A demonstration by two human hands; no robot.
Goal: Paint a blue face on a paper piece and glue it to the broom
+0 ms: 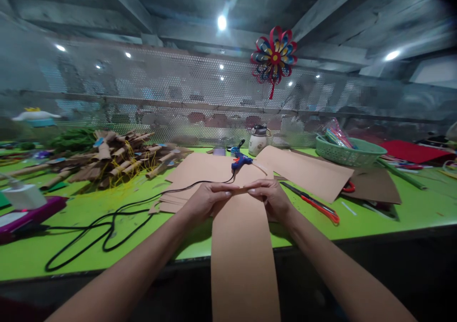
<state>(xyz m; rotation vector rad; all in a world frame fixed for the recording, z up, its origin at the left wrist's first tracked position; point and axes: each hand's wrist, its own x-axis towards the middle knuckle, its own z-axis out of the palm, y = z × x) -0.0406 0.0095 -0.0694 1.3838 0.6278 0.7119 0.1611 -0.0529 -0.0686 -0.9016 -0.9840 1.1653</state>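
Observation:
A long strip of brown kraft paper (244,255) hangs over the table's front edge toward me. My left hand (209,198) pinches its far edge at the left corner, and my right hand (269,196) pinches the same edge on the right. The edge looks curled or folded between my fingers. Just beyond my hands, a blue hot glue gun (242,160) lies on a stack of brown paper sheets (193,167). To the right of my right hand is a utility knife (314,203) with an orange-red handle.
A black cord (114,217) loops across the green table toward a purple power strip (34,217). Rolled brown paper tubes (121,162) with yellow string are piled left. A green basket (350,151), a white bottle (257,141) and more brown sheets (307,172) stand or lie at right.

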